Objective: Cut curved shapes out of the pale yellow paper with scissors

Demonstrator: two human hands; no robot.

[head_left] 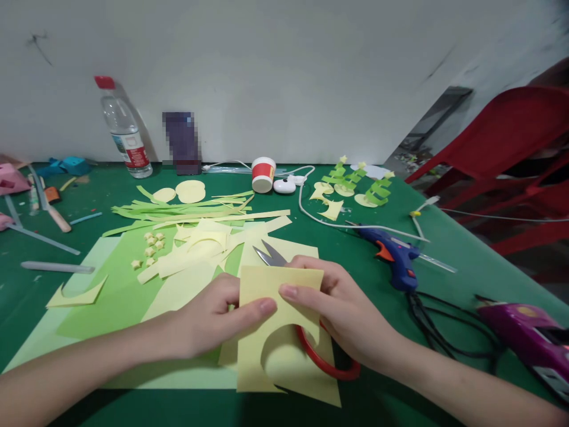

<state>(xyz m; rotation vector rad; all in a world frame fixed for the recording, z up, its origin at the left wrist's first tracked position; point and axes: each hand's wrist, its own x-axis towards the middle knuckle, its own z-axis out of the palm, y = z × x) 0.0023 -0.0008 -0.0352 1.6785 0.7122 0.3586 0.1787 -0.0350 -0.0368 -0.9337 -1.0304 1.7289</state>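
In front of me, a pale yellow sheet of paper [284,281] with a rounded cut-out along its lower part is pinched in both hands. My left hand [217,314] is closed on its left edge, thumb on the front. My right hand [335,302] grips the right edge with its thumb on the front. A pair of scissors [326,362] with red handles hangs in the right hand, partly behind the paper; its blades point up and to the left. The fingers behind the sheet are hidden. Yellow paper also shows through the cut-out.
Green paper strips [178,212], small paper stars [150,252] and yellow scraps [195,249] lie ahead on green sheets [111,296]. Spiral paper pieces [377,191] stand behind right. A blue glue gun [395,255], purple tool [524,326], paper cup [263,175] and bottle [127,136] surround the work.
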